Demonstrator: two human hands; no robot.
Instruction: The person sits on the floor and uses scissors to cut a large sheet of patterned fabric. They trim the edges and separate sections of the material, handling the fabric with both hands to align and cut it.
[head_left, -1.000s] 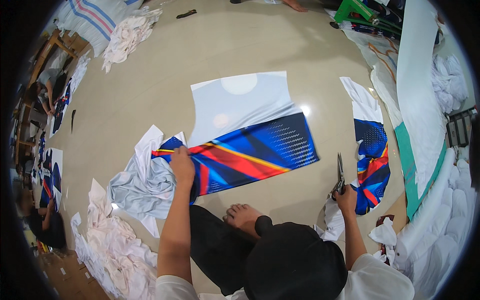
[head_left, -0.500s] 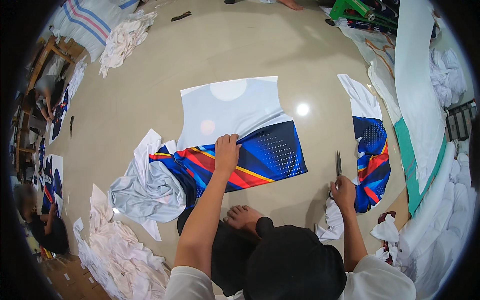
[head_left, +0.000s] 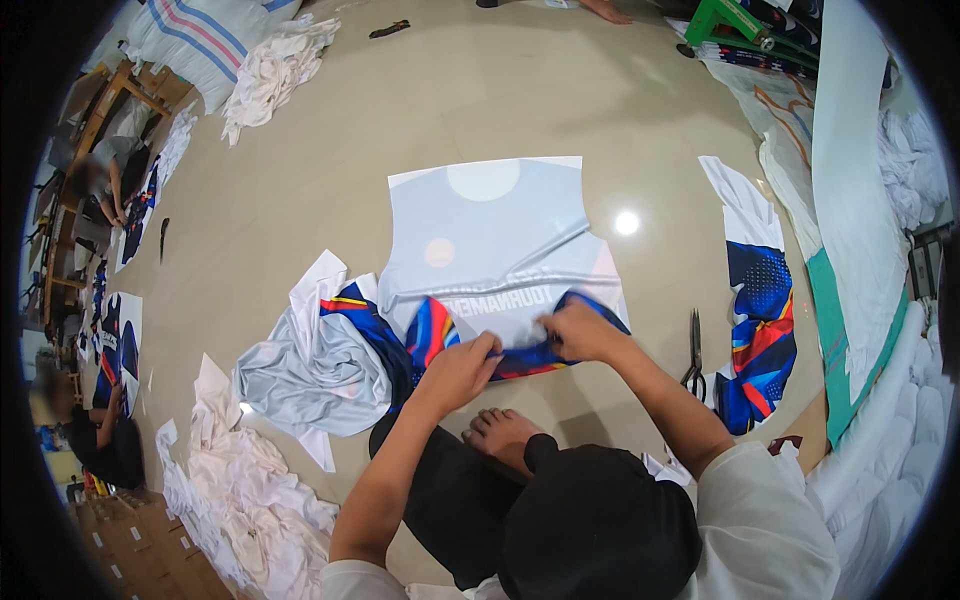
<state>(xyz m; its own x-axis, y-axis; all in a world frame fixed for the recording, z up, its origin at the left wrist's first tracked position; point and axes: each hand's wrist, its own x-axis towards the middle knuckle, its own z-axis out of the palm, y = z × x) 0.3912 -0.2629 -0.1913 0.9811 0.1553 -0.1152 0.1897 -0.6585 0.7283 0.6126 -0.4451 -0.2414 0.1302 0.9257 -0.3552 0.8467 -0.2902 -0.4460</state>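
A pale jersey panel (head_left: 510, 230), printed face down with faint reversed lettering showing through, lies on the floor before me, its lower edge curled to show blue, red and yellow print. My left hand (head_left: 462, 368) pinches that edge, left of centre. My right hand (head_left: 578, 332) grips the edge further right. Black scissors (head_left: 694, 352) lie on the floor beside my right arm. A crumpled pile of grey and printed fabric (head_left: 305, 365) is at my left, and a white-and-blue printed piece (head_left: 760, 340) lies right of the scissors.
My bare foot (head_left: 497, 430) is below the panel. Cream cloth (head_left: 240, 480) lies lower left. White fabric rolls and sheets (head_left: 845, 200) line the right side. Two people (head_left: 105, 180) (head_left: 105, 450) work at the left edge. A striped sack (head_left: 190, 45) and green metal equipment (head_left: 725, 25) are at the back.
My right hand has put down the scissors and moved left onto the panel. My left hand has moved right, then slightly down. The printed flap has been turned down, exposing more of the pale side.
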